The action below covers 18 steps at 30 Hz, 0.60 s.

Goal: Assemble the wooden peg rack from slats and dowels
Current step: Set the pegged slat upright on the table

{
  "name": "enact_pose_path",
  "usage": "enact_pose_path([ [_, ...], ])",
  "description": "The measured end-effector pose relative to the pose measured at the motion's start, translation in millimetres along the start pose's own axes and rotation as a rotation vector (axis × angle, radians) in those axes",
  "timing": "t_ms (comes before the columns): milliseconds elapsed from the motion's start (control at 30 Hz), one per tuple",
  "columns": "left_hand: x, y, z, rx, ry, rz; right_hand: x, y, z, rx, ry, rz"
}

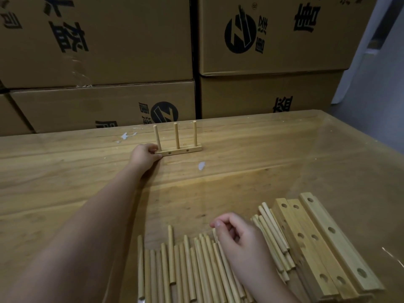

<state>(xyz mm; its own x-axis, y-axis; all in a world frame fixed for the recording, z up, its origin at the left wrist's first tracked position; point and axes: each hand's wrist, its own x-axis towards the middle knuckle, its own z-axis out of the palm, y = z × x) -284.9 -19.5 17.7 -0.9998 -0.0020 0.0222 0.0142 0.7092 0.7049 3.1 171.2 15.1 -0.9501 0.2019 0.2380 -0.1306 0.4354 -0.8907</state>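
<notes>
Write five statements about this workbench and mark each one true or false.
1. Three pegs stand upright in the rack. True.
2. The left hand holds the rack's right end. False: it holds the left end.
3. The loose dowels lie flat on the table, near the camera. True.
4. The spare slats lie to the left of the loose dowels. False: they lie to the right of them.
5. The right hand is over the loose dowels, well apart from the rack. True.
</notes>
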Motion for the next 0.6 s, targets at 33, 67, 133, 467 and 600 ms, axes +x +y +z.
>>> enact_pose_path([
  [33, -1.5, 0.1, -0.2, 0.01, 0.003, 0.012, 0.0, -0.1, -0.1, 0.002, -0.01, 0.006],
  [67, -4.1, 0.1, -0.4, 0.012, 0.004, 0.021, 0.1, -0.1, -0.3, 0.001, -0.02, 0.008],
  [133, -10.9, 0.0, -0.4, -0.008, 0.013, 0.022, 0.9, 1.4, -0.2, -0.006, -0.027, 0.01],
  [467, -122.9, -6.1, -10.8, -0.425, 0.163, -0.053, 1.3, 4.8, 0.5, -0.003, -0.032, 0.046],
  [600, -193.6, 0.1, -11.0, -0.432, 0.11, -0.002, -1.4, 3.6, -1.2, -0.007, -0.024, 0.034],
])
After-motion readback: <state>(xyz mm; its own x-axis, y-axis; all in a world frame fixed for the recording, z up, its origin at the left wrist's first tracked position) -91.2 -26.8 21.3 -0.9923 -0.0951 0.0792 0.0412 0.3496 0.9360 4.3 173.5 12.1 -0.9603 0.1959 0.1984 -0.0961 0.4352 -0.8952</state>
